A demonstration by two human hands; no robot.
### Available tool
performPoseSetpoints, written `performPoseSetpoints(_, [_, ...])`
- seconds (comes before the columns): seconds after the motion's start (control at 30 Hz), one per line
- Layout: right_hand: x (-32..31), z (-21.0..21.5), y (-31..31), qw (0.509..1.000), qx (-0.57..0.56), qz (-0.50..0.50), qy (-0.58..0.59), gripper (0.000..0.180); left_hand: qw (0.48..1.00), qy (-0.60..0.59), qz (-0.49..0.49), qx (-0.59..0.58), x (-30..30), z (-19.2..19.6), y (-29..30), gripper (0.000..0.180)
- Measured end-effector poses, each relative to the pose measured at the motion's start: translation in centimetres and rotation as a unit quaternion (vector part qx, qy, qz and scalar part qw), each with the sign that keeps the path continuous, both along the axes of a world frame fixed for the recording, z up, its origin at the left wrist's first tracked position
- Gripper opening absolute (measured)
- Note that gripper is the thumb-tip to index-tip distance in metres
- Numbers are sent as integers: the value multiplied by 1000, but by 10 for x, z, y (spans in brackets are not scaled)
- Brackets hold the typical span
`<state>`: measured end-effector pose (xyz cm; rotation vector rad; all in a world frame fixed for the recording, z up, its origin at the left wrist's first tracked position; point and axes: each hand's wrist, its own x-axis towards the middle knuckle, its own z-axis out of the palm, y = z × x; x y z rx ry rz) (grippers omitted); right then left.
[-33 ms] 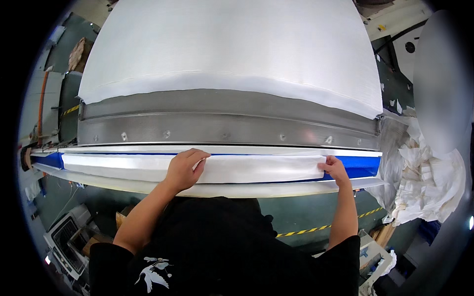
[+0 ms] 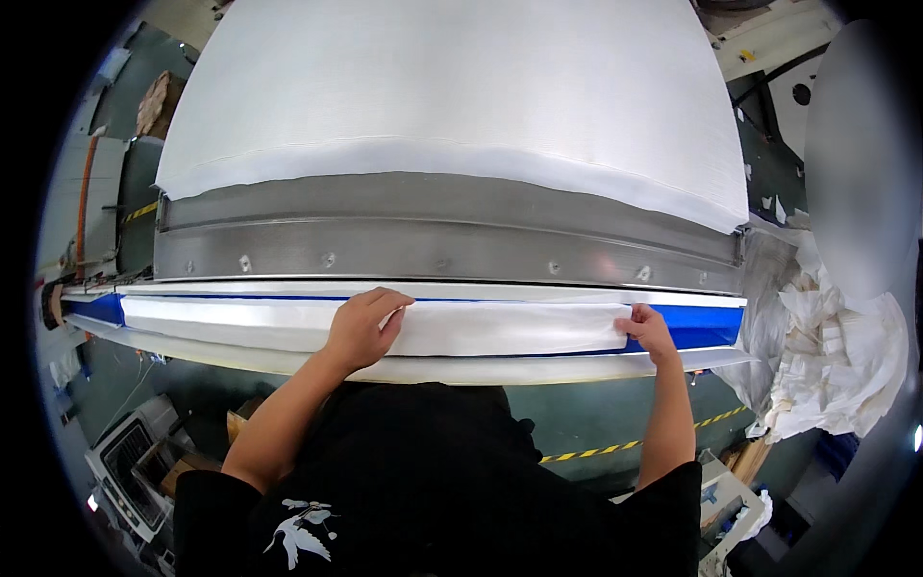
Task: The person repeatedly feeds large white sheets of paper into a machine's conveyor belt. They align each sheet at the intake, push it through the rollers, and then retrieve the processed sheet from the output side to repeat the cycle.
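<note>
A long, folded strip of white cloth (image 2: pixel 510 329) lies lengthwise over a narrow blue surface (image 2: pixel 697 325), which shows at both ends and in thin lines along the strip's edges. My left hand (image 2: pixel 365 329) is closed over the strip left of its middle, thumb and fingertips drawn together at the far edge. At the strip's right end, my right hand (image 2: pixel 648 329) pinches the corner between thumb and fingers. Some fingertips of both hands are hidden.
Beyond the strip runs a grey metal plate (image 2: pixel 461 245) with several round marks. A wide white sheet (image 2: pixel 442 87) slopes away behind it. Crumpled white cloth (image 2: pixel 827 356) is heaped at the right. Yellow-black tape (image 2: pixel 596 450) crosses the green floor. A grey-white machine (image 2: pixel 135 462) stands lower left.
</note>
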<state>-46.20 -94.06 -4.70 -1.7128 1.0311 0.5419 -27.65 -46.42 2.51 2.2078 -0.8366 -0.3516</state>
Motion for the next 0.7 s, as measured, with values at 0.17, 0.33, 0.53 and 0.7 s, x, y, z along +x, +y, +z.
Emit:
performPoseSetpoints(0.17, [10, 2, 71, 990, 96, 13, -104, 30, 1000, 13, -1, -27, -4, 0, -8, 16])
performPoseSetpoints(0.33, [33, 33, 146, 977, 95, 152, -119, 28, 995, 57, -81, -26, -13, 7, -20, 27])
performPoseSetpoints(0.53, [57, 70, 225, 925, 81, 325, -179, 29, 971, 52, -233, -27, -20, 9, -31, 39])
performPoseSetpoints(0.7, [67, 67, 248, 929, 114, 296, -189, 28, 959, 113, -252, 69, -22, 3, -23, 30])
